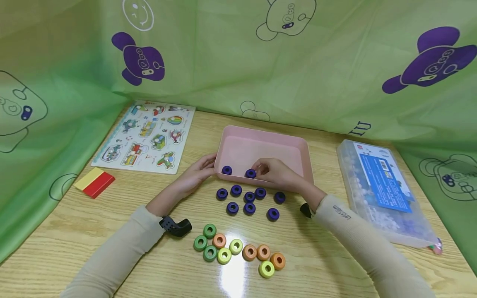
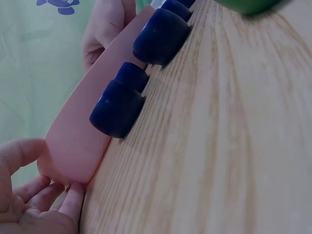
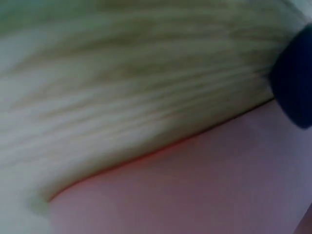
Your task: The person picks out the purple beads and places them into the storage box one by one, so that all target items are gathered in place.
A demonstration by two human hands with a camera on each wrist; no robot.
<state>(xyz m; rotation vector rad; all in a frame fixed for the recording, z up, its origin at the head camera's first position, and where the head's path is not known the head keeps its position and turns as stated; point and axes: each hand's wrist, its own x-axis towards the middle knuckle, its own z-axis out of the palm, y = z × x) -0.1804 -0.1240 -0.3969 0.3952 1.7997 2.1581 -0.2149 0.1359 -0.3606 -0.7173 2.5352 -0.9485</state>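
A pink tray [image 1: 261,151] lies on the wooden table. At its front left corner is my left hand [image 1: 193,176]; in the left wrist view the thumb is on the upper edge and the bent fingers [image 2: 73,202] are at the bottom edge. My right hand [image 1: 277,171] reaches over the tray's front wall and pinches a dark blue ring-shaped bead [image 1: 250,173] just inside it. Another blue bead [image 1: 226,170] lies in the tray's front left corner. Several more blue beads [image 1: 249,208] are on the table in front of the tray.
Nearer to me lie several green beads [image 1: 210,253], orange beads [image 1: 249,252] and yellow beads [image 1: 266,269]. A picture puzzle board [image 1: 149,134] and a red and yellow block [image 1: 97,185] are at left. A clear plastic box [image 1: 384,194] stands at right. Green cloth [image 1: 223,62] hangs behind.
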